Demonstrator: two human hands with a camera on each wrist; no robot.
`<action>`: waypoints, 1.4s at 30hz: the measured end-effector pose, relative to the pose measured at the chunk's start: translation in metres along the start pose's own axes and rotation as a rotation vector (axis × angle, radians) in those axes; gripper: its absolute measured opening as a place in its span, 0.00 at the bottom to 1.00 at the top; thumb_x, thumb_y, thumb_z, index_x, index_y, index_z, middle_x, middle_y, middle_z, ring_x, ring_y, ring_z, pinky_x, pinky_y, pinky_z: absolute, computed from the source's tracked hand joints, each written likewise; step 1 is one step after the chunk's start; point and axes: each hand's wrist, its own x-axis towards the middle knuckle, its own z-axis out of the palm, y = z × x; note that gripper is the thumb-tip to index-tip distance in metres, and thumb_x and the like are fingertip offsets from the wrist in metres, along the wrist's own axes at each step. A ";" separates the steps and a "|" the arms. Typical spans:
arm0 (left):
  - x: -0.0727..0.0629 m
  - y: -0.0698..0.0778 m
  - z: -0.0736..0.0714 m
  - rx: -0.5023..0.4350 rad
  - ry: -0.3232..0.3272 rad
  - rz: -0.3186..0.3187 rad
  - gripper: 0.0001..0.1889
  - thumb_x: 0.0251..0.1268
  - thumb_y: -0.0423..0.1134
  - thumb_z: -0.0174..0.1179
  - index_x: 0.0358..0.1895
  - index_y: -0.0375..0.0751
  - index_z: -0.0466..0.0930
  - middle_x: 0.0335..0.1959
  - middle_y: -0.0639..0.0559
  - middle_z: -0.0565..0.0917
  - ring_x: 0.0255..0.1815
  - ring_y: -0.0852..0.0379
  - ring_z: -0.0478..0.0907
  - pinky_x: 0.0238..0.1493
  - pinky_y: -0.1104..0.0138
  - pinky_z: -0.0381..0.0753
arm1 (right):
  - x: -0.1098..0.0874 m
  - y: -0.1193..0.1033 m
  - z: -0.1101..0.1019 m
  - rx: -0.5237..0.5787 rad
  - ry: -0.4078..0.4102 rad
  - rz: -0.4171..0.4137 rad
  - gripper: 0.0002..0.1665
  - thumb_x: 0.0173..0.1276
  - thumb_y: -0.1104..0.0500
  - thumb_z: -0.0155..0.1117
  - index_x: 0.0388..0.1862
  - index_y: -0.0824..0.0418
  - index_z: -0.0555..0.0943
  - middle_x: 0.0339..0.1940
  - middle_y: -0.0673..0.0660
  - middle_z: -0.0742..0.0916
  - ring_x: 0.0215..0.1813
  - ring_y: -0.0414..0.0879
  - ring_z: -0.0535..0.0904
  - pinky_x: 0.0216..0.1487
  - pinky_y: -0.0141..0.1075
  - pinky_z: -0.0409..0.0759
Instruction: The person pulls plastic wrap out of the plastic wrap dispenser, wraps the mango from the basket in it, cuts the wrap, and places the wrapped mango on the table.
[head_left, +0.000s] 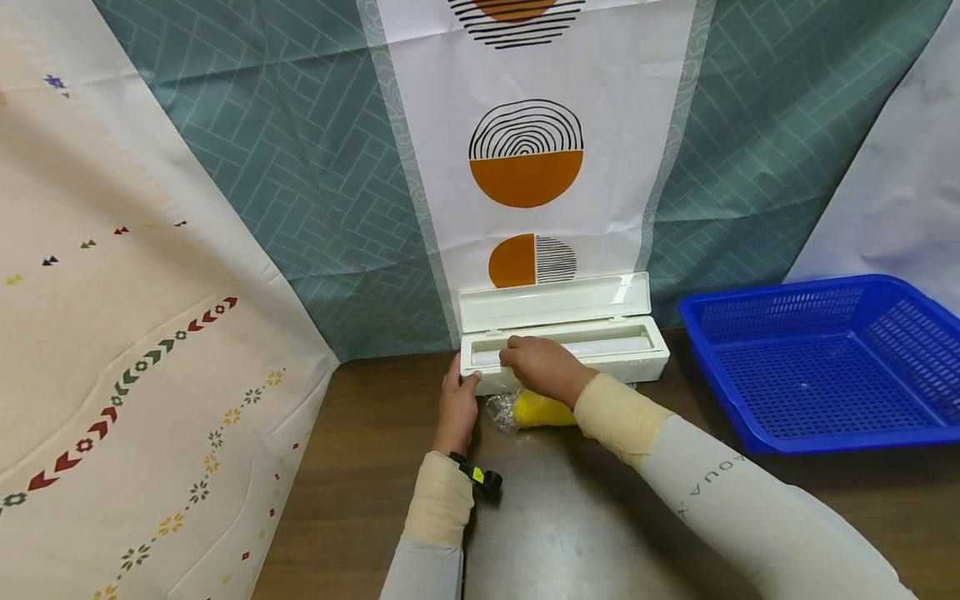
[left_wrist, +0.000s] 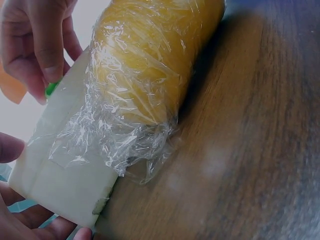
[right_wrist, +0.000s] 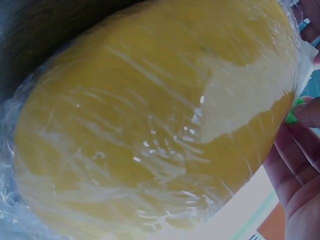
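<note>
A white cling film dispenser (head_left: 645,367) stands against the cloth backdrop, its lid (head_left: 555,304) tipped back and a pale roll (head_left: 607,345) lying inside. My left hand (head_left: 456,408) grips its left end, thumb on the front edge. At the front edge, toward the left, my right hand (head_left: 546,367) pinches a small green slider (left_wrist: 51,89). Just in front of the box lies a yellow oval fruit (head_left: 543,410) wrapped in clear film, partly hidden under the right forearm. Crumpled film (left_wrist: 125,145) bunches at the fruit's left end and overlaps the box front in the left wrist view.
A blue plastic basket (head_left: 847,444) sits on the brown table (head_left: 360,467) to the right of the dispenser. Patterned cloth (head_left: 345,183) hangs right behind the box, and a cream printed cloth (head_left: 187,375) borders the table's left side.
</note>
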 end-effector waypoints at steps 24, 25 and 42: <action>-0.004 0.001 0.001 -0.003 0.011 0.012 0.32 0.77 0.48 0.51 0.81 0.56 0.55 0.75 0.41 0.62 0.73 0.42 0.64 0.74 0.46 0.63 | -0.007 0.003 -0.004 -0.017 -0.033 0.024 0.07 0.76 0.63 0.58 0.46 0.57 0.83 0.41 0.54 0.88 0.39 0.47 0.86 0.43 0.38 0.85; -0.004 0.001 0.001 0.003 0.010 0.016 0.32 0.78 0.48 0.51 0.80 0.56 0.55 0.75 0.41 0.62 0.73 0.42 0.64 0.74 0.46 0.63 | -0.007 0.004 -0.004 -0.020 -0.029 0.024 0.07 0.75 0.63 0.59 0.46 0.57 0.83 0.40 0.54 0.88 0.39 0.47 0.86 0.42 0.38 0.85; -0.003 0.001 0.001 -0.001 0.009 0.023 0.31 0.77 0.48 0.51 0.80 0.57 0.57 0.73 0.40 0.64 0.72 0.41 0.65 0.74 0.45 0.62 | -0.010 0.009 -0.002 -0.032 -0.034 0.026 0.06 0.76 0.61 0.60 0.47 0.56 0.82 0.37 0.53 0.85 0.34 0.45 0.82 0.38 0.37 0.83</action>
